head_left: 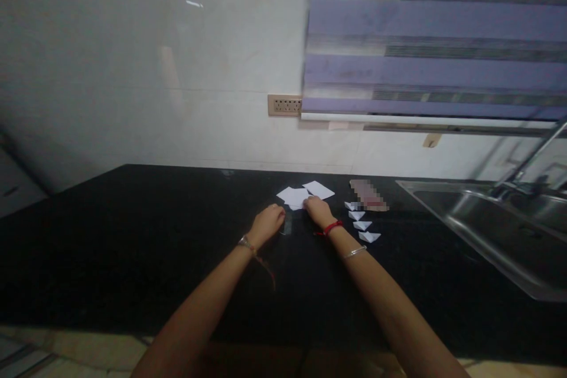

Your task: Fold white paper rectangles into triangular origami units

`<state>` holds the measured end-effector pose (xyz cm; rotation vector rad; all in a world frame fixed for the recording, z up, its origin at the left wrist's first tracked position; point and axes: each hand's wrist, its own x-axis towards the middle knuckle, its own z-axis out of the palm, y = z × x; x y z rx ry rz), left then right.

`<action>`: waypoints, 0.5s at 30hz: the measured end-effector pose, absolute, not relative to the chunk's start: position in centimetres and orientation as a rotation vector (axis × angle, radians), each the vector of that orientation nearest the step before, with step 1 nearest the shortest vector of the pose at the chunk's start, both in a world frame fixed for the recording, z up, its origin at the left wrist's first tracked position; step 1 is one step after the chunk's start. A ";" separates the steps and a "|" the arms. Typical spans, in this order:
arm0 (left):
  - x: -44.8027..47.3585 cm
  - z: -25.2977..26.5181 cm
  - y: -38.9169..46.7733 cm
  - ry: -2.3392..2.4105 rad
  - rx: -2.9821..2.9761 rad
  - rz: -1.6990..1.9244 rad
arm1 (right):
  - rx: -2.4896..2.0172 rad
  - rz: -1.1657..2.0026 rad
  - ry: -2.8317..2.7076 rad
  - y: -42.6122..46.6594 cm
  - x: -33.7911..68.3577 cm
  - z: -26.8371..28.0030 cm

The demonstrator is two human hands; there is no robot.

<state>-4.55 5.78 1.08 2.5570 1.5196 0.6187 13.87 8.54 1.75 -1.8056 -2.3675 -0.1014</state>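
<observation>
Flat white paper sheets (295, 195) lie on the black countertop (133, 236), at the bent-fingered right hand (317, 209) (grip unclear); the left hand (268, 221) curls nearby, contents unclear. Rightward, four folded white paper pieces (362, 225) form a row.

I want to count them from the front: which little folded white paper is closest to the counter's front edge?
The folded paper at the row's near end; the other three folded papers lie behind it, each closer to the wall.
</observation>
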 end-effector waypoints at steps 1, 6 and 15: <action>-4.5 1.2 5.7 1.519 2.564 0.610 | -1.795 -0.098 -2.378 8.5 14.0 1.7; -4.5 1.5 5.1 1.517 2.599 0.563 | -1.757 -0.046 -2.395 8.5 14.6 1.8; -4.6 1.8 5.0 1.550 2.566 0.548 | -1.763 0.009 -2.111 8.3 14.7 2.5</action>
